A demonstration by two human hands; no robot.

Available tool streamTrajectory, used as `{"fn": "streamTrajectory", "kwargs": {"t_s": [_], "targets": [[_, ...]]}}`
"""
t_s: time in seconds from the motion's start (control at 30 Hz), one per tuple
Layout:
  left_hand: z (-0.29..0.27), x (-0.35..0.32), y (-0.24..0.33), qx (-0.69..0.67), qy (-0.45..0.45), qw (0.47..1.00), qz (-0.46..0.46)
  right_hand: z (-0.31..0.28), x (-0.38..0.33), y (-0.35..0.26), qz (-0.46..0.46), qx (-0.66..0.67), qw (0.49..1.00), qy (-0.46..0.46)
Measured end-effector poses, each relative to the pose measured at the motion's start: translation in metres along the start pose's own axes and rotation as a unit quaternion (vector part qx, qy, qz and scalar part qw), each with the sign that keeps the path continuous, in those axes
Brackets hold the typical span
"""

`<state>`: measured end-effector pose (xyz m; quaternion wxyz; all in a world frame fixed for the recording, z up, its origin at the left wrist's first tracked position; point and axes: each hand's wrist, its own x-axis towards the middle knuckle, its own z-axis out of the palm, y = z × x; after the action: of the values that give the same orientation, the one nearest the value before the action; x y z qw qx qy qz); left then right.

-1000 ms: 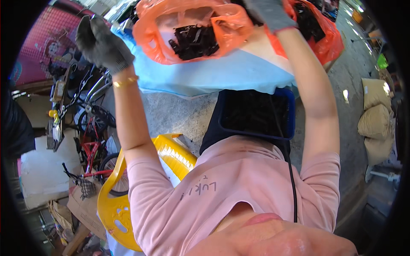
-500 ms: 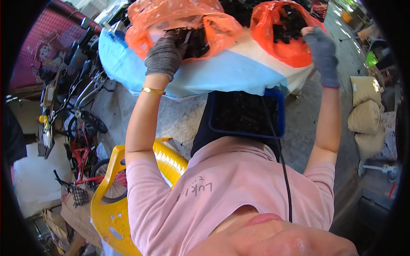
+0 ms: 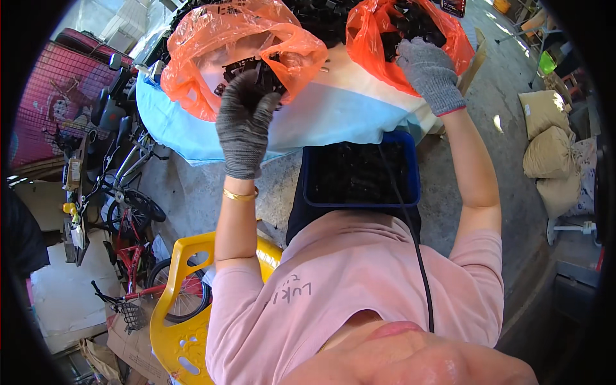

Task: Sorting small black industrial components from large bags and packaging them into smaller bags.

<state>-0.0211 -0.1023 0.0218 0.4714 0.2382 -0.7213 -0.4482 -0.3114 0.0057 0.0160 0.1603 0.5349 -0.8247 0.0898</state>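
Orange bags [image 3: 237,45], gloved hands [image 3: 244,122] at rims

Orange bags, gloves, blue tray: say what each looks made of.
Orange bags: thin plastic film, glossy and crinkled, with dark parts showing through. Gloves, as on the left hand: grey knitted fabric, matte, with a ribbed weave. Blue tray: probably rigid plastic, with a smooth rim and rounded corners.

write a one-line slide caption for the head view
Gloved left hand and right hand reach into two orange bags of black parts above a blue tray.
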Motion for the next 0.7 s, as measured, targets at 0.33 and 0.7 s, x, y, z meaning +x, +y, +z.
{"fn": "streamTrajectory", "kwargs": {"t_s": [0.33, 0.7], "targets": [[0.016, -0.038, 0.000, 0.390, -0.082, 0.914, 0.079, -0.014, -0.012, 0.006, -0.118, -0.042, 0.992, 0.009], [0.016, -0.049, 0.006, -0.073, -0.078, 0.976, -0.191, 0.005, -0.014, 0.014, -0.069, 0.092, 0.993, 0.005]]}}
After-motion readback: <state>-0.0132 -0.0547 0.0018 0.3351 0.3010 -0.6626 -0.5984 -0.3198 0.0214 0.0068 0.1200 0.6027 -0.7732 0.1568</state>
